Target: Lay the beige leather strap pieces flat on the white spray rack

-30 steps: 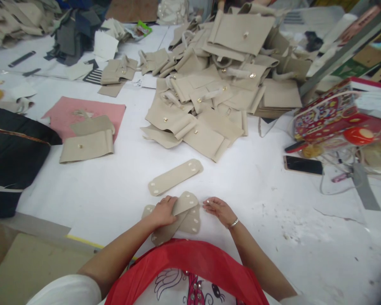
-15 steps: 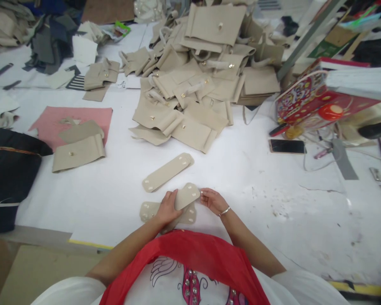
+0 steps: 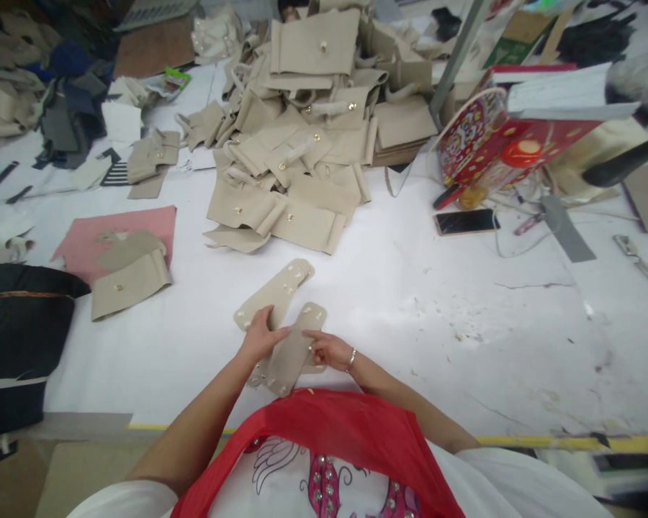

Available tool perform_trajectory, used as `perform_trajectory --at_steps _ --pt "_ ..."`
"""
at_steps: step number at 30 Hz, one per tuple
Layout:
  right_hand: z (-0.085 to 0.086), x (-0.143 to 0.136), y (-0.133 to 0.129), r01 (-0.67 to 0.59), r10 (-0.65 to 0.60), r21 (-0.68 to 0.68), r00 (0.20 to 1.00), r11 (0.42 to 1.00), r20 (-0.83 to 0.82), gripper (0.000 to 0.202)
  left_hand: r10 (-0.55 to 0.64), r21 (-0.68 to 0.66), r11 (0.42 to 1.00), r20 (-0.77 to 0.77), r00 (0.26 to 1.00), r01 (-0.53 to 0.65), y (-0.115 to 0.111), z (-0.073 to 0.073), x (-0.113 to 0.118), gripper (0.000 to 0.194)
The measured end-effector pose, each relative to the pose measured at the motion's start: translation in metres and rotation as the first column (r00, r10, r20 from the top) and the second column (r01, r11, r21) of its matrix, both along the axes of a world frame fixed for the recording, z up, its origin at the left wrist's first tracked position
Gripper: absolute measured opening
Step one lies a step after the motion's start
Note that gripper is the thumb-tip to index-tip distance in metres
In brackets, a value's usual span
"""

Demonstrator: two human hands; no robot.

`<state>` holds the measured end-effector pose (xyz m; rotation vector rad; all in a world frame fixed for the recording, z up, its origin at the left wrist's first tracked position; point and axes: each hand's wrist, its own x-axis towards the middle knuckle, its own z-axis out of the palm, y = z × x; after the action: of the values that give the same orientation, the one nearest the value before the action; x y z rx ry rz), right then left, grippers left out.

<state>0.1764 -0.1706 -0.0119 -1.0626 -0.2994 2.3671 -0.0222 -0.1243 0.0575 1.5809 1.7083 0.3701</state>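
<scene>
Right — the beige round-ended strip (image 3: 292,352) lies slantwise just in front of me, overlapping more strips on the worktop (image 3: 399,309). Left hand (image 3: 258,337): thumb and forefinger spread wide, thumb at the strip's left edge, fingertips over the upper stack of strips (image 3: 263,296); no closed grip. Right hand (image 3: 328,350): mostly curled, forefinger out to the right edge; can't tell if it's pinching. Should be light, bendy, leather-like, hardly fragile — best pinched mid-length by the long edges.

Pretty bright, even light on the white desk (image 3: 405,280), just faint soft shadows around the beige strips (image 3: 290,352). Everything's kinda hazy tho, and the top-left corner goes dim and smeary.
</scene>
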Motion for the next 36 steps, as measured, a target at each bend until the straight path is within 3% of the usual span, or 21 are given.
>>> perform_trajectory --at_steps 2,4,8,11,16,21,27,31,36 --pt "-0.001 0.009 -0.002 0.019 -0.019 -0.005 1.0 1.0 -0.022 0.044 -0.107 0.015 0.994 -0.187 0.976 0.112 -0.019 -0.008 0.011 0.076" --pt "-0.002 0.021 -0.003 0.053 -0.053 -0.005 0.998 0.999 -0.017 0.035 -0.188 -0.046 0.982 -0.272 0.944 0.183 -0.039 -0.022 0.023 0.075" --pt "-0.004 0.04 -0.004 0.113 -0.114 0.013 0.992 0.993 0.055 0.027 -0.19 -0.031 0.98 -0.451 0.872 0.197 -0.057 -0.045 0.037 0.082" --pt "-0.004 0.05 0.001 0.163 -0.167 0.039 0.976 0.986 0.137 0.027 -0.182 -0.022 0.979 -0.524 0.832 0.201 -0.054 -0.046 0.041 0.081" --pt "0.001 0.067 0.024 0.258 -0.278 0.118 0.934 0.959 0.223 0.029 -0.22 -0.022 0.969 -0.524 0.823 0.244 -0.052 -0.041 0.046 0.078" --pt "0.002 0.087 0.052 0.373 -0.421 0.209 0.863 0.904 0.279 0.033 -0.365 0.054 0.896 -0.476 0.8 0.441 -0.029 -0.042 0.058 0.082" --pt "-0.005 0.094 0.076 0.382 -0.467 0.281 0.801 0.88 0.373 0.036 -0.321 -0.035 0.933 -0.535 0.782 0.359 0.014 -0.04 0.077 0.086" --pt "-0.014 0.092 0.081 0.339 -0.459 0.322 0.76 0.884 0.46 0.036 -0.304 -0.031 0.939 -0.538 0.786 0.341 0.017 -0.044 0.083 0.095" --pt "-0.015 0.09 0.083 0.263 -0.468 0.411 0.687 0.873 0.556 0.036 -0.337 0.027 0.918 -0.475 0.813 0.396 0.025 -0.053 0.094 0.083"
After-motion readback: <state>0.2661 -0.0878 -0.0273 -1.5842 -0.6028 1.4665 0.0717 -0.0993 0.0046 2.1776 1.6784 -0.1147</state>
